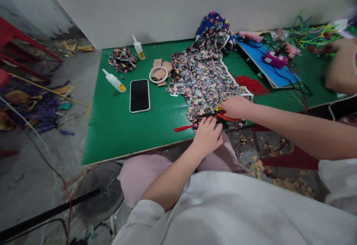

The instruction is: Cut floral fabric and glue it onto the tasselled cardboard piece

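Note:
Floral fabric (192, 72) with a dark ground and a white edge is spread on the green table, its near end at the front edge. My right hand (235, 107) is closed around the red and yellow handles of a pair of scissors (229, 118). Their dark blades point left across the near part of the fabric. Just below the blades, my left hand (208, 133) lies on the fabric with its fingers stretched out. A red tassel (182, 129) sticks out from the fabric to the left of that hand.
Left on the table (111, 133) are a phone (140, 96), a white tape roll (151, 76), two glue bottles (115, 81) and crumpled fabric (122, 59). Red threads (251, 85), a blue folder (264, 60) and a purple power strip (275, 59) lie right. Another person's blurred arm (341, 66) reaches in.

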Action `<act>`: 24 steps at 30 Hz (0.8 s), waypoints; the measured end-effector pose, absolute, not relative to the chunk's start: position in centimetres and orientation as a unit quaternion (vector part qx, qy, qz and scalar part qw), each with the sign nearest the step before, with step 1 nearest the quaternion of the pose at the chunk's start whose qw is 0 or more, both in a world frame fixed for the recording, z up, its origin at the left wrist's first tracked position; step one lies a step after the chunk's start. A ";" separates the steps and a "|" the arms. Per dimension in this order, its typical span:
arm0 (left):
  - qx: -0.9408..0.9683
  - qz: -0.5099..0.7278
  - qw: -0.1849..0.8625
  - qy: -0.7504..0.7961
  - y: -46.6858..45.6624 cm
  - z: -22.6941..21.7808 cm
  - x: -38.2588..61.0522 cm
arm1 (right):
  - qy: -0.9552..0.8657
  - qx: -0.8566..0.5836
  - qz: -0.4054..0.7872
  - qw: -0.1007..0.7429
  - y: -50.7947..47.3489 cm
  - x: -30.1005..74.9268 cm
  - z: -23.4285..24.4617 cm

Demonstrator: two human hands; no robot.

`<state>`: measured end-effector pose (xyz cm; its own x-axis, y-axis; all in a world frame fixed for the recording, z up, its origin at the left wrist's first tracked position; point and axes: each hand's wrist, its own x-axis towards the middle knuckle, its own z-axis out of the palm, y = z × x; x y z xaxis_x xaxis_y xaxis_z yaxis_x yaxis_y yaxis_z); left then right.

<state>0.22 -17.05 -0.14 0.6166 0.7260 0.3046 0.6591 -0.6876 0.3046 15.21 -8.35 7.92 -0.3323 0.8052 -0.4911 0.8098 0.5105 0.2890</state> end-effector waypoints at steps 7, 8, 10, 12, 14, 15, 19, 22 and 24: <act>0.896 0.202 0.085 0.386 -17.0 0.0 0.2 | 0.811 0.496 -0.003 0.308 -8.3 15.0 8.0; 0.896 0.203 0.084 0.387 -17.0 0.0 0.2 | 0.812 0.495 -0.004 0.308 -8.3 15.0 7.9; 0.895 0.204 0.082 0.388 -17.0 0.0 0.2 | 0.815 0.491 -0.005 0.309 -8.2 15.0 7.9; 0.895 0.206 0.082 0.388 -17.0 -0.1 0.3 | 0.815 0.489 -0.005 0.311 -8.2 15.0 7.9; 0.894 0.208 0.083 0.387 -17.1 -0.1 0.3 | 0.814 0.490 -0.003 0.313 -8.2 14.9 7.9; 0.894 0.209 0.083 0.387 -17.1 -0.1 0.3 | 0.813 0.490 -0.001 0.314 -8.2 14.9 7.9; 0.894 0.210 0.084 0.386 -17.0 -0.1 0.2 | 0.814 0.489 0.007 0.313 -8.2 14.7 8.0; 0.895 0.209 0.085 0.386 -17.0 -0.1 0.2 | 0.817 0.487 0.011 0.308 -8.3 14.8 8.0; 0.895 0.209 0.084 0.386 -17.0 -0.1 0.2 | 0.819 0.488 0.009 0.302 -8.3 15.0 8.0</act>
<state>0.22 -17.01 -0.11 0.6146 0.7257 0.3092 0.6552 -0.6879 0.3121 15.02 -8.28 8.00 -0.3410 0.8046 -0.4862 0.7939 0.5235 0.3094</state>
